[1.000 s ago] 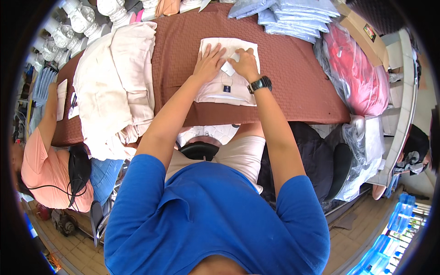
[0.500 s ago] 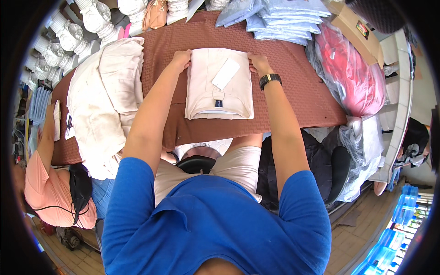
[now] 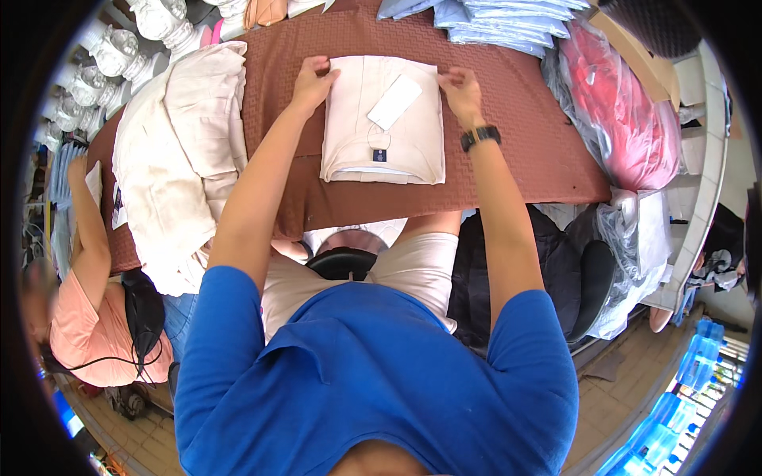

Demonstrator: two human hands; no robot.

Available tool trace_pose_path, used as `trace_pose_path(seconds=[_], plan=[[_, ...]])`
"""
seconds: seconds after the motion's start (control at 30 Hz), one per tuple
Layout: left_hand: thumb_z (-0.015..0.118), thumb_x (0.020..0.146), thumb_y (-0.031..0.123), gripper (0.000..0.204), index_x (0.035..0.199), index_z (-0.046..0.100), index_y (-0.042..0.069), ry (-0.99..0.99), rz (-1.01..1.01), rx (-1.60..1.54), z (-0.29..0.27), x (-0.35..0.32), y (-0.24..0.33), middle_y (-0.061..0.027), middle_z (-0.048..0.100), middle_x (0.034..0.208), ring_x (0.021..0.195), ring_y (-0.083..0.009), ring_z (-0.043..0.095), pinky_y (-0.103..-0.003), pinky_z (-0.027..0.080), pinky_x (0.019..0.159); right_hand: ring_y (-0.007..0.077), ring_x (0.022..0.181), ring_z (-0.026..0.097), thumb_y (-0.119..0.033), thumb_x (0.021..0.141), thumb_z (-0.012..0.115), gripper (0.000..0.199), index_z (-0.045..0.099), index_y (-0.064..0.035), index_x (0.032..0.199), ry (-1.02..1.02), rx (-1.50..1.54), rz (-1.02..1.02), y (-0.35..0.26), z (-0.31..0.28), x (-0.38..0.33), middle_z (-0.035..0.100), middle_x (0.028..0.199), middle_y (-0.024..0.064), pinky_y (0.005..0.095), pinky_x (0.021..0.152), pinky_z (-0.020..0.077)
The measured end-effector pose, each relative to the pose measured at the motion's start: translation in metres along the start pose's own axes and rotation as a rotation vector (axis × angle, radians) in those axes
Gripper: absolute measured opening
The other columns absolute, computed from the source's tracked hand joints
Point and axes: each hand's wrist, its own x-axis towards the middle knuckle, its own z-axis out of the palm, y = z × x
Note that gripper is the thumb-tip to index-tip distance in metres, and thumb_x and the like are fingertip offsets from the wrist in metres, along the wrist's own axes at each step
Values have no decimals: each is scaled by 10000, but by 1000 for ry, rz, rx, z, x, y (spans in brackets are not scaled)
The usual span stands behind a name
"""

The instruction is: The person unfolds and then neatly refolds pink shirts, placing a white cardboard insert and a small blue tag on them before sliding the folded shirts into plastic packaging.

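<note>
A folded cream shirt (image 3: 357, 119) lies flat on the brown-clothed table in front of me, its neckline toward me. A blank-looking white hang tag (image 3: 395, 102) rests on it, looped by a string near the small dark neck label (image 3: 380, 155). My left hand (image 3: 314, 82) is at the shirt's far left corner, thumb and fingers parted. At the far right corner is my right hand (image 3: 463, 94), wearing a dark wristwatch, its fingers loosely bent and apart. Neither hand appears to grip the fabric.
A heap of cream garments (image 3: 178, 151) is on my left. Bagged blue shirts (image 3: 508, 24) are stacked at the far side. Right of the table are a clear bag of red cloth (image 3: 615, 103) and a cardboard box (image 3: 639, 55). Another person in a peach top (image 3: 107, 329) sits at left.
Both hands have loosened from the shirt's sides, their fingers now parted. The view has shifted, so the table and shirt appear higher. The other person's arm has moved.
</note>
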Motion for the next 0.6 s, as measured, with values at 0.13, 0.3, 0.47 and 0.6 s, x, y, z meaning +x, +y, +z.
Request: trace_pose_path(seconds=[0.13, 0.3, 0.47, 0.6], plan=[[669, 938, 162, 278, 1121, 641, -45, -386, -348, 58, -56, -56, 11, -111, 713, 1001, 814, -169, 693, -276, 582, 728, 135, 731, 648, -215, 926, 691, 275, 699, 24, 1061, -307, -150, 226, -41, -58, -63, 728, 906, 85, 280, 672, 538], [661, 960, 207, 284, 1057, 684, -59, -542, -390, 57, -72, -106, 21, -103, 708, 925, 714, -125, 662, -250, 572, 652, 92, 657, 604, -199, 940, 678, 264, 708, 37, 1054, -519, -24, 348, -48, -69, -102, 708, 815, 55, 238, 592, 496], [717, 914, 174, 281, 1038, 691, -77, -414, -284, 99, -66, -123, 6, -133, 721, 873, 661, -147, 676, -273, 567, 632, 72, 624, 578, -246, 893, 752, 304, 717, 35, 1002, -438, -98, 303, -52, -57, -116, 669, 746, 17, 216, 564, 473], [710, 919, 218, 328, 1041, 690, -86, -324, -251, 189, -60, -132, 13, -137, 724, 866, 628, -149, 671, -288, 536, 609, 57, 621, 570, -241, 894, 758, 284, 720, 29, 973, -371, -153, 310, -54, -55, -122, 654, 737, -6, 199, 553, 460]])
